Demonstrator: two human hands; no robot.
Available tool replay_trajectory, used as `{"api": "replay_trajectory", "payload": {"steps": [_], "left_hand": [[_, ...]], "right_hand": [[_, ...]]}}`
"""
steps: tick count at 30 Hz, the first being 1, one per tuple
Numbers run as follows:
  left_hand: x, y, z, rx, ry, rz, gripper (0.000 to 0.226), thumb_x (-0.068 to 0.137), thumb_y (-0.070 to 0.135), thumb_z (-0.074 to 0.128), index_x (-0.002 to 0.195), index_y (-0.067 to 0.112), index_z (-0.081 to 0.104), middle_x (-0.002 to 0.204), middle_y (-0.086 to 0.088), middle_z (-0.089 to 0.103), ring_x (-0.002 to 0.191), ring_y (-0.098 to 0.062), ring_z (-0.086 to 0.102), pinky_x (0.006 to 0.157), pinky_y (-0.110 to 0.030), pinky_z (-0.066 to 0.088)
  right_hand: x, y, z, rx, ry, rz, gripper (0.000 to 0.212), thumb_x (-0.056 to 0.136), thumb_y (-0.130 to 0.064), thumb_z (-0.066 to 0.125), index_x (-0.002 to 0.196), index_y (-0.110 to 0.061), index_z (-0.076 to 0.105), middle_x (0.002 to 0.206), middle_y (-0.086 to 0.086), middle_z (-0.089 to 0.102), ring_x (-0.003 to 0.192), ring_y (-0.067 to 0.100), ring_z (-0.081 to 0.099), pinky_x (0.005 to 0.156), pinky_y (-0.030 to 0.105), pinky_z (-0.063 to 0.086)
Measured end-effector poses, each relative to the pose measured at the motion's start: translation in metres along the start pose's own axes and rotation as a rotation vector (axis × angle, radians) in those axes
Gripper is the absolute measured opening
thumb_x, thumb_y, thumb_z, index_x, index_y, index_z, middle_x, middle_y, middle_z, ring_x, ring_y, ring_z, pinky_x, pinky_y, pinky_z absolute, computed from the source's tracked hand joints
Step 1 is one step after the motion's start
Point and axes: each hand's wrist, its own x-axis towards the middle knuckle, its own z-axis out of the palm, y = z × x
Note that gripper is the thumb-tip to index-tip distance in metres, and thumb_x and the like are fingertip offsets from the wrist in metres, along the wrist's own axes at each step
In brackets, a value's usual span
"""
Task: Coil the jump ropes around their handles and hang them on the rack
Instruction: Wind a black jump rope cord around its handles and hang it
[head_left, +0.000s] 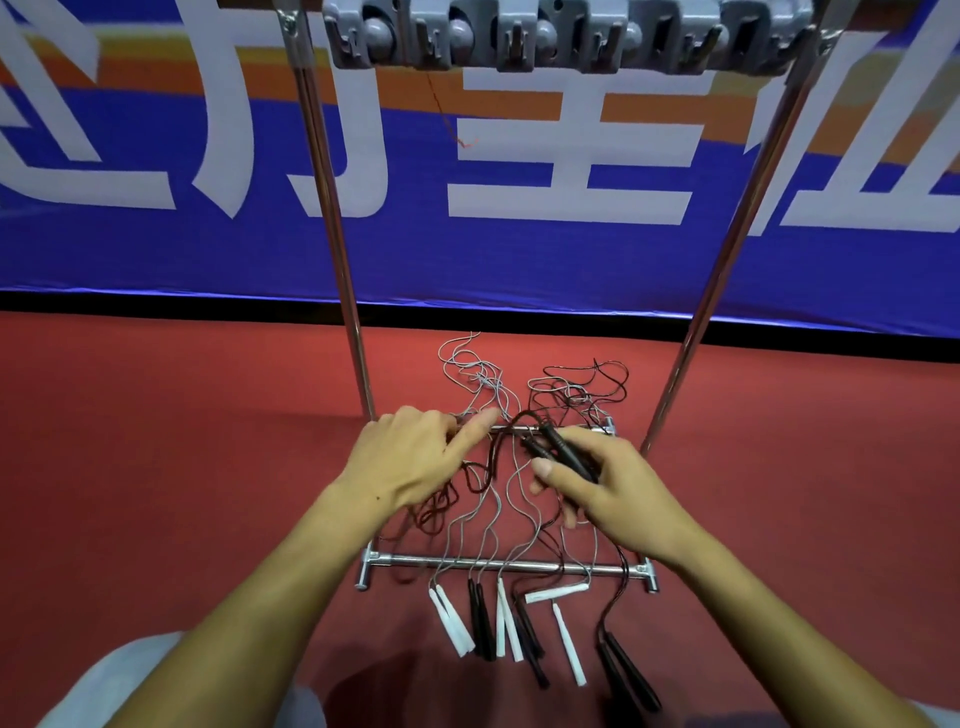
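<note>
Even, fairly bright light; soft shadow on the red floor (156, 467); wide-angle bending and blur toward edges.

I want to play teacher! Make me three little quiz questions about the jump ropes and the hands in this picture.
1. True or false: the right hand holds a pair of black handles.
2. Which colours are the handles lying on the red floor in front of the near bar of the rack base?
A. black and white
B. red and green
C. only white
3. Fill in: the grey hook rail at the top of the rack has ____ ropes hanging on it.

Key
1. True. The left hand meanwhile reaches into the tangled cords with a finger stretched out.
2. A
3. No
</note>
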Motion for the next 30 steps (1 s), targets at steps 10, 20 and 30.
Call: {"api": "replay_trajectory", "payload": {"steps": [10,20,30], "left_hand": [[-0.004,0.022,0.007,-0.629,-0.145,0.154,0.068,0.095,0.083,0.011,0.092,0.037,0.061,0.085,0.012,0.068,0.087,0.003,0.063,0.088,-0.037,0.047],[0.002,0.032,0.013,-0.983,-0.111,0.196,0.016,0.107,0.034,0.060,0.113,0.019,0.060,0.061,-0.006,0.056,0.056,-0.023,0.059,0.066,-0.044,0.057],[0.005,0.033,0.007,-1.200,-0.369,0.192,0.017,0.100,0.013,0.070,0.114,0.005,0.063,0.077,-0.019,0.071,0.061,-0.025,0.064,0.061,-0.037,0.055]], "right_hand": [[0.002,0.003,0.022,0.101,-0.030,0.086,0.048,0.095,-0.026,0.077,0.122,-0.027,0.038,0.089,0.005,0.080,0.052,0.027,0.062,0.064,0.029,0.049],[0.006,0.003,0.019,0.191,0.022,0.141,0.052,0.091,-0.024,0.080,0.122,-0.025,0.039,0.089,0.010,0.080,0.053,0.029,0.062,0.046,0.023,0.039],[0.000,-0.006,0.002,0.113,-0.176,0.139,0.043,0.087,-0.021,0.084,0.122,-0.019,0.059,0.078,0.017,0.077,0.053,0.040,0.071,0.049,0.045,0.059]]}}
